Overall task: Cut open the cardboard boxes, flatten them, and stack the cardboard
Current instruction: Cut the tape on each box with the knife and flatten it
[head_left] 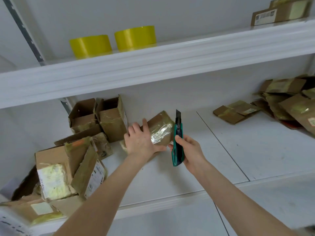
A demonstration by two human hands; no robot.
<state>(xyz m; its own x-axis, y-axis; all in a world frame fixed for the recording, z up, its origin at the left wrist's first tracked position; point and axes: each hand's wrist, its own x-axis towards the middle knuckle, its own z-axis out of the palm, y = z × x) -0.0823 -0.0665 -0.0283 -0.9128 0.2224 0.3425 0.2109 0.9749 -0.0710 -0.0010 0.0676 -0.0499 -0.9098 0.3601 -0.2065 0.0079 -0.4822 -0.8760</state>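
Box (162, 128) lies mid-frame on middle shelf (221, 159), wrapped in glossy clear tape, far end toward back wall. L hand (141, 140) is laid flat on its near-left part, fingers straight & spread, thumb along near edge; nothing gripped. R hand (189, 150) is curled round knife (178, 143): green body, dark slider, blade out & pointing up, just right of box, blade clear of it. Open boxes (102, 116) are grouped at left of same shelf, flaps up, taped. White labels (52, 181) noted on lower-left boxes; barcodes & print too small to be read. Flat cardboard (286, 103) is piled at right end, well apart from box. Two yellow tape rolls (112, 41) are stood on upper shelf (170, 62); labelled carton (281, 11) at its right end, text illegible.
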